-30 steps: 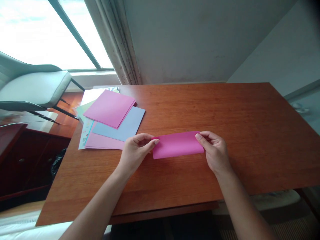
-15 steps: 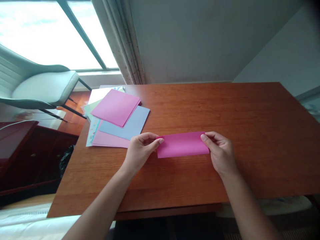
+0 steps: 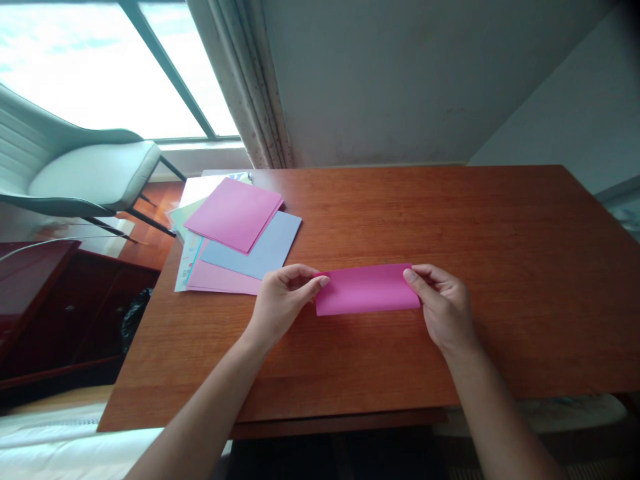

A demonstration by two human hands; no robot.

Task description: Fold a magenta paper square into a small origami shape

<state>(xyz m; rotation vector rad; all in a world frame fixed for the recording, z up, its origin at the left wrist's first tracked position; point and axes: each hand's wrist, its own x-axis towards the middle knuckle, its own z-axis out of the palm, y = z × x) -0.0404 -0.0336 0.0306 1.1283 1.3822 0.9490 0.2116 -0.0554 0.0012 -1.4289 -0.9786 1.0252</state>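
A bright pink sheet of paper [image 3: 367, 291], a long narrow rectangle that looks folded, spans the gap between my hands over the table. My left hand [image 3: 287, 298] pinches its upper left corner between thumb and fingers. At the opposite end, my right hand [image 3: 443, 303] grips the upper right corner, thumb on top. The fingers beneath the paper are hidden. Whether its lower edge touches the tabletop I cannot tell.
On the wooden table [image 3: 425, 220], a pile at the back left holds pink paper [image 3: 235, 213], a grey-blue sheet [image 3: 255, 250] and light pink sheets [image 3: 220, 277]. A pale chair [image 3: 95, 173] stands beyond the left edge, near the curtain [image 3: 250, 87].
The whole view has shifted very slightly. Both hands keep the same hold on the pink paper.
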